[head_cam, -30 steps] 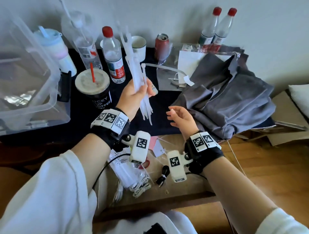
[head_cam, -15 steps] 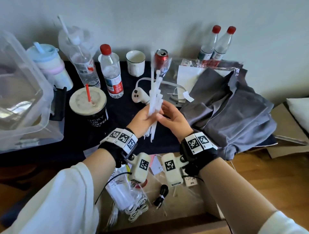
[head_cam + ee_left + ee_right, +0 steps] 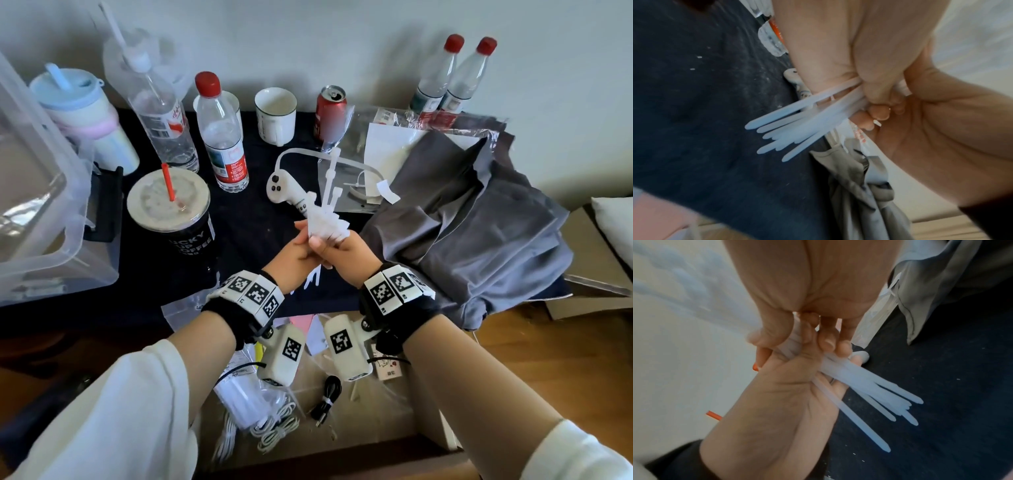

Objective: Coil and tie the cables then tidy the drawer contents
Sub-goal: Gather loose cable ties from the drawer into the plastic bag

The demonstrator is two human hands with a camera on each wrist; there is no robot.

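Hands together over the dark cloth-covered table (image 3: pixel 260 240) — left hand (image 3: pixel 294 255) and right hand (image 3: pixel 346 255) both curl round one bundle of translucent white plastic cable ties (image 3: pixel 325 222), heads fanned upward, tails splaying below the fists. Down in the open wooden drawer (image 3: pixel 394 421) lie a coiled black cable (image 3: pixel 327 399) and loose white cables (image 3: pixel 274 425) — untouched.

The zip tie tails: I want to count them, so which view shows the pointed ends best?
The right wrist view: the zip tie tails fan out below both hands against dark cloth. The left wrist view shows them too, more overlapped. The head view shows mainly the heads; the tails are mostly hidden.
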